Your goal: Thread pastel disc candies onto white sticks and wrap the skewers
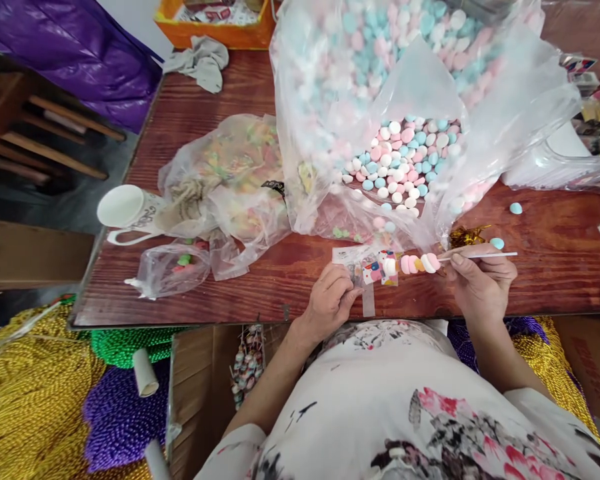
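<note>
My right hand pinches a thin white stick threaded with pink and white candies, held level above the table's front edge. My left hand is closed on a small clear printed wrapper, and the candy end of the stick sits inside its mouth. Just behind both hands a big clear plastic bag lies open, full of pink, blue and white marshmallow candies.
On the reddish wooden table lie smaller plastic bags, a white mug, a grey cloth, an orange box and loose candies. Gold, purple and green bead strings pile below the table's edge.
</note>
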`<state>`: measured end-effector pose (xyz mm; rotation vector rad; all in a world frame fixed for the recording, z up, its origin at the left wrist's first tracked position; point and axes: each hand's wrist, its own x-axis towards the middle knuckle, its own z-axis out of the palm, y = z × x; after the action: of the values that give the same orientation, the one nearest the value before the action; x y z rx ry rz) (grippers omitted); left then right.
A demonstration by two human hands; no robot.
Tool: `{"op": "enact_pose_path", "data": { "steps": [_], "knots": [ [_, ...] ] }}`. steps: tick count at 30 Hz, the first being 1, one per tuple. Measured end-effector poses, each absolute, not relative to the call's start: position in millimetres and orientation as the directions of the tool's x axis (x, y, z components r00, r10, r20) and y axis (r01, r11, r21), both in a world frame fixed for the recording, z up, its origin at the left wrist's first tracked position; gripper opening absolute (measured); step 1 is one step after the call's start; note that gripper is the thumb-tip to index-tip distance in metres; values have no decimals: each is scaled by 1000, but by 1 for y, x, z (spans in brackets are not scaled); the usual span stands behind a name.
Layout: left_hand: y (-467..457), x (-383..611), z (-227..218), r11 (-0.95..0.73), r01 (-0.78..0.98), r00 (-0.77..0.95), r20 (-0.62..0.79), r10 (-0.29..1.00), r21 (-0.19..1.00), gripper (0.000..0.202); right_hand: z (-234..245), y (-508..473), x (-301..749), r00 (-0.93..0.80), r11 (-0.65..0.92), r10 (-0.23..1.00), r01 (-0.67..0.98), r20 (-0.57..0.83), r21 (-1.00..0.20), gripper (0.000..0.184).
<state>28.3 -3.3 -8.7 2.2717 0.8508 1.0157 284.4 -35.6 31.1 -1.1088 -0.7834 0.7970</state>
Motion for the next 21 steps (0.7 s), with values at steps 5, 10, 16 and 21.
{"op": "enact_pose_path", "data": {
  "steps": [5,10,16,21],
  "knots": [
    [-10,29,-11,-633,357,450,468,761,686,19,30,-40,297,509,251,856,-263,87,-932,7],
    [-14,32,-15,-584,366,404,441,801,725,18,34,-45,297,506,258,859,-309,71,-915,9],
    [-16,34,-22,-567,398,412,412,813,721,10,32,-43,281,501,231,865,-339,33,-912,7],
    [-17,36,-24,-601,330,417,459,784,728,10,27,-40,274,494,211,870,-368,2,-906,7]
  ]
}}
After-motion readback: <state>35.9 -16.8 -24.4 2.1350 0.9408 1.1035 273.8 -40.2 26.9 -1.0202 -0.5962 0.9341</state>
